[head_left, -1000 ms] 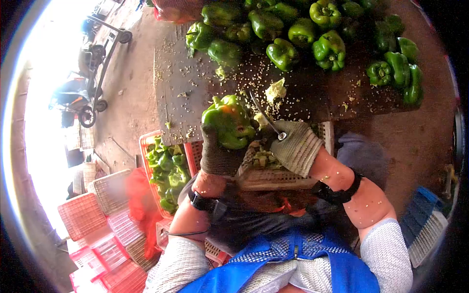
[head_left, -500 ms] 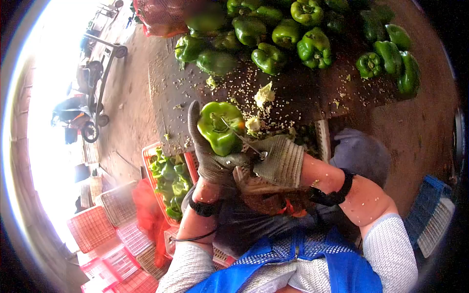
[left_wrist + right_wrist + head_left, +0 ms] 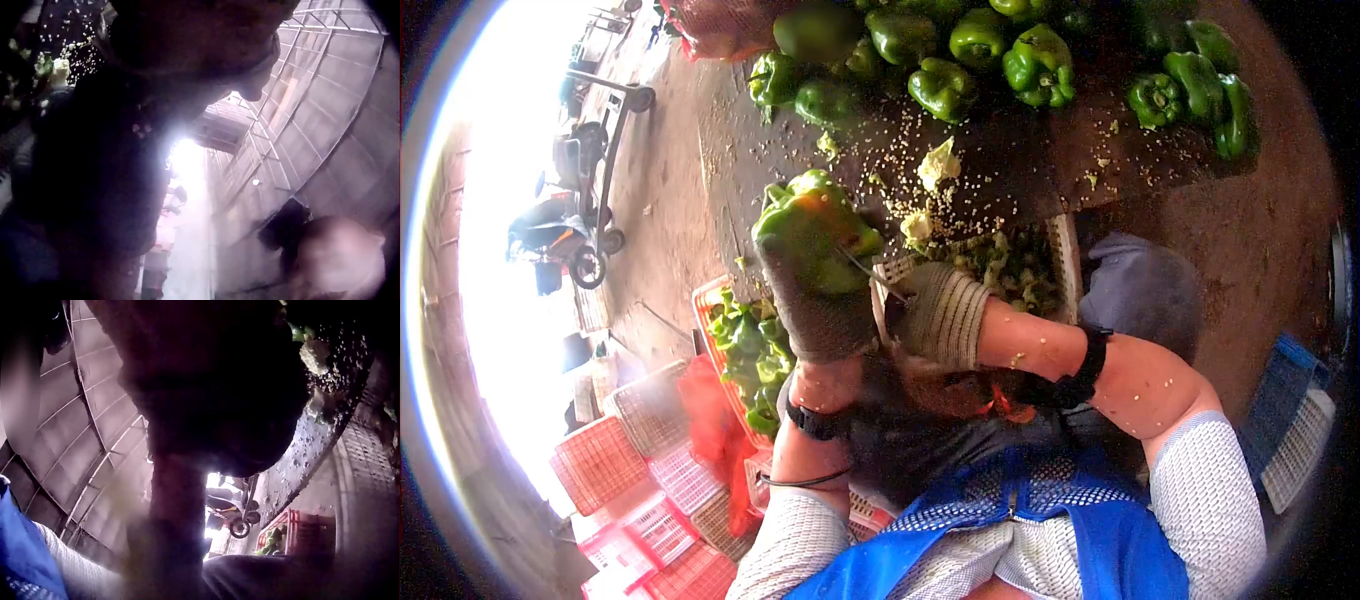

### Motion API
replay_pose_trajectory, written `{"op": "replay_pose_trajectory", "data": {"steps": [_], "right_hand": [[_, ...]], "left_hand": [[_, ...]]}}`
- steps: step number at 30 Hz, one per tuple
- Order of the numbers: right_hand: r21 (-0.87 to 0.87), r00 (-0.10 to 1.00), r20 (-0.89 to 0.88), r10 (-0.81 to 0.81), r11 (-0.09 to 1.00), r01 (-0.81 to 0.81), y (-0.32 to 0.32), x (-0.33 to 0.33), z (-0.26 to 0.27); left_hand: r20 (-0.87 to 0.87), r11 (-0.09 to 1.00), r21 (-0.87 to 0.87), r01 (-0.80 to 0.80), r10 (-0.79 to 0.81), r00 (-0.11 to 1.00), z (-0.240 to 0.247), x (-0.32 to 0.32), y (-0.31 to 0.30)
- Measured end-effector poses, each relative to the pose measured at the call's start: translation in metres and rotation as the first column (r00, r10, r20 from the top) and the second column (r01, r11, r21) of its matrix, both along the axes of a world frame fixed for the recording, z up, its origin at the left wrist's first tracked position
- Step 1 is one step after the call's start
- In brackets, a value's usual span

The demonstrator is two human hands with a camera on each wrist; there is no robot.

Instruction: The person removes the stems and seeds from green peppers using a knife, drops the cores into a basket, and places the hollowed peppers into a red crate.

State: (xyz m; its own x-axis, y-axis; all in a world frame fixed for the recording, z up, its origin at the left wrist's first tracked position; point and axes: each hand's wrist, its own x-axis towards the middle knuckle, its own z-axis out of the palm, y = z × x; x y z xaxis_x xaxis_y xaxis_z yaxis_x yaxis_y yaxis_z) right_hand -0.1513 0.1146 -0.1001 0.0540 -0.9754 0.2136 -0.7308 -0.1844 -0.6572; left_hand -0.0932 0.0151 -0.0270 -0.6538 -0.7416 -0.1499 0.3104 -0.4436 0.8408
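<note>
My left hand (image 3: 818, 312), in a grey knit glove, grips a large green bell pepper (image 3: 812, 230) with an orange patch near its top. The pepper is held up over the near edge of the dark table (image 3: 735, 160). From the right, my gloved right hand (image 3: 940, 312) holds a small knife (image 3: 866, 268), its thin blade against the pepper's lower right side. Much of the handle is hidden in the glove. Pale cut cores (image 3: 938, 166) and scattered seeds lie on the table beyond the hands. Both wrist views are dark, each hand a shadowed shape.
Whole green peppers (image 3: 1038, 68) are piled at the table's far side, beside a red mesh sack (image 3: 718, 28). Below the edge stand a pale crate (image 3: 1064, 262) of cores and a red crate (image 3: 706, 300) of cut peppers (image 3: 752, 350). More crates (image 3: 600, 465) stand at lower left.
The right hand came from the table to the pepper, its blade meeting it half a second ago. Since then the pepper has turned its cut-side face away, and both hands have shifted slightly left.
</note>
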Motion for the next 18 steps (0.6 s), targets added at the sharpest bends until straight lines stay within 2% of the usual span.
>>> {"op": "replay_pose_trajectory", "data": {"steps": [1,4,5,7,9,10,12,13,15,17,18], "right_hand": [[-0.052,0.999,0.04,-0.027,0.998,0.029,0.0,0.004,-0.008],[-0.179,0.991,0.107,-0.078,0.979,0.096,0.002,0.005,-0.012],[-0.21,0.993,0.091,-0.075,0.973,0.093,-0.001,0.004,-0.01],[-0.191,0.987,0.118,-0.108,0.973,0.129,-0.002,0.009,-0.018],[0.004,0.998,0.01,-0.067,0.998,0.067,-0.007,0.012,-0.019],[0.101,0.998,-0.045,-0.036,0.994,0.041,-0.009,0.013,-0.017],[0.239,0.978,0.092,-0.188,0.957,0.162,-0.007,0.011,-0.02],[0.314,0.951,0.149,-0.27,0.925,0.214,-0.004,0.009,-0.023],[0.318,0.943,0.105,-0.315,0.909,0.268,0.002,0.007,-0.03],[0.353,0.94,0.163,-0.299,0.907,0.228,0.006,-0.005,-0.004],[0.381,0.934,0.242,-0.263,0.911,0.158,0.014,-0.022,0.048]], "left_hand": [[0.043,0.998,-0.053,-0.034,0.036,0.998,0.0,-0.002,0.001],[0.143,0.917,-0.389,0.085,-0.031,0.989,-0.01,0.006,-0.011],[0.059,0.946,-0.32,0.056,-0.039,0.997,-0.011,0.008,-0.009],[0.001,0.994,-0.104,-0.02,0.02,1.0,0.007,-0.001,0.003],[-0.162,0.977,0.207,0.056,-0.022,0.987,0.009,0.003,-0.005],[-0.212,0.952,0.288,0.108,-0.047,0.976,0.004,0.008,-0.013],[-0.323,0.875,0.427,0.227,-0.087,0.943,-0.004,0.013,-0.023],[-0.227,0.927,0.343,0.152,-0.075,0.971,-0.005,0.013,-0.022],[-0.033,0.989,0.144,0.018,-0.014,0.999,-0.004,0.013,-0.017],[-0.116,0.991,0.07,0.113,-0.105,0.988,-0.013,0.017,-0.028],[-0.156,0.988,0.018,0.156,-0.151,0.976,-0.017,0.02,-0.035]]}}
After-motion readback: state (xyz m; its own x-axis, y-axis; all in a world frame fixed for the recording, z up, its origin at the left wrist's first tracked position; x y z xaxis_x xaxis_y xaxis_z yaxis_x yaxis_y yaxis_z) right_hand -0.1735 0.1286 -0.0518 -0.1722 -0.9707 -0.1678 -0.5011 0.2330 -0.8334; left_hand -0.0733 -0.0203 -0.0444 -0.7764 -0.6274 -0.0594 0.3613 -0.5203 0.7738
